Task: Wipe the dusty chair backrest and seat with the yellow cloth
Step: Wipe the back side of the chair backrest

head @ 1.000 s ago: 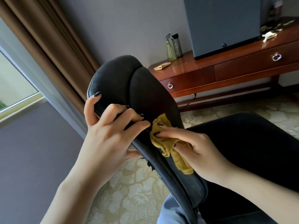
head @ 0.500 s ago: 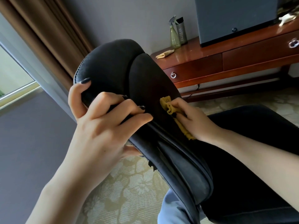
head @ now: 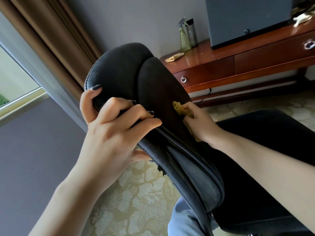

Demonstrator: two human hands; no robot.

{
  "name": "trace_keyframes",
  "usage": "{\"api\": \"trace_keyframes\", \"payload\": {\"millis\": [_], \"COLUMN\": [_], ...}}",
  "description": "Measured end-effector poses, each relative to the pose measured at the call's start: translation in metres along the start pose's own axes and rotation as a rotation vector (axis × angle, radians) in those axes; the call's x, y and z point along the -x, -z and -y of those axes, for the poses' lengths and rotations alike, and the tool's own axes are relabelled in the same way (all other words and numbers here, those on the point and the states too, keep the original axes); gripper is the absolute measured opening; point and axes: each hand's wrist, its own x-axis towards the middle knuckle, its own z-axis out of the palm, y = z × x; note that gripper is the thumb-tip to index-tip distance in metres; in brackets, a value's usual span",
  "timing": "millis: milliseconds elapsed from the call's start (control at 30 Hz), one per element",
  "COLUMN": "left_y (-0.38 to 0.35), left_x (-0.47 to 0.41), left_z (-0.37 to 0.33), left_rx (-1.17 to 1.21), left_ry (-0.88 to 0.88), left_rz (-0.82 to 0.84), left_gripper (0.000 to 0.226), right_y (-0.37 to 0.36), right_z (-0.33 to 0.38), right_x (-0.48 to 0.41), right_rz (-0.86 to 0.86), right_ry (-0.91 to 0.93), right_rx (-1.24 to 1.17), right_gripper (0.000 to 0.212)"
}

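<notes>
We judge backrest wiping in hand: the right hand (head: 199, 123) pinches the crumpled yellow cloth (head: 179, 109) against the black padded chair backrest (head: 153, 82); the left hand (head: 109, 133) grips its edge. Next: lower strokes, then the dark cushioned seat (head: 265, 133).

A hotel-like room — patterned carpet (head: 136, 193), brown curtain (head: 51, 48) by the window (head: 15, 82), glossy wooden console (head: 238, 65) with drawers, padded chair (head: 153, 91).

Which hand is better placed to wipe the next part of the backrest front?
The right hand. It holds the yellow cloth pressed against the front of the backrest. The left hand grips the backrest's edge, probably to steady it, and has no cloth.
</notes>
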Motion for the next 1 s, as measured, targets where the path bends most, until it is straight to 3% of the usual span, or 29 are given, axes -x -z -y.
{"api": "trace_keyframes", "payload": {"millis": [133,300,433,567,867,1000], "left_y": [0.004,0.006,0.006,0.006,0.007,0.008], "left_x": [0.006,0.006,0.007,0.006,0.006,0.006], "left_z": [0.003,-0.003,-0.003,-0.003,-0.003,-0.005], "left_rx": [-0.064,-0.046,-0.079,-0.093,-0.109,-0.120], "left_ry": [0.067,0.075,0.070,0.067,0.071,0.078], "left_rz": [0.129,0.133,0.144,0.139,0.164,0.177], "left_gripper": [0.043,0.047,0.048,0.049,0.053,0.054], "right_y": [0.006,0.008,0.006,0.004,0.011,0.016], "right_z": [0.017,0.038,0.030,0.004,-0.029,-0.039], "right_x": [0.034,0.074,0.098,0.114,0.133,0.139], "right_rz": [0.066,0.112,0.064,-0.021,-0.073,-0.062], "right_ry": [0.026,0.193,0.311,0.420,0.313,0.215], "right_rx": [-0.086,-0.249,-0.181,-0.035,-0.014,-0.052], "right_gripper": [0.031,0.033,0.040,0.032,0.032,0.046]}}
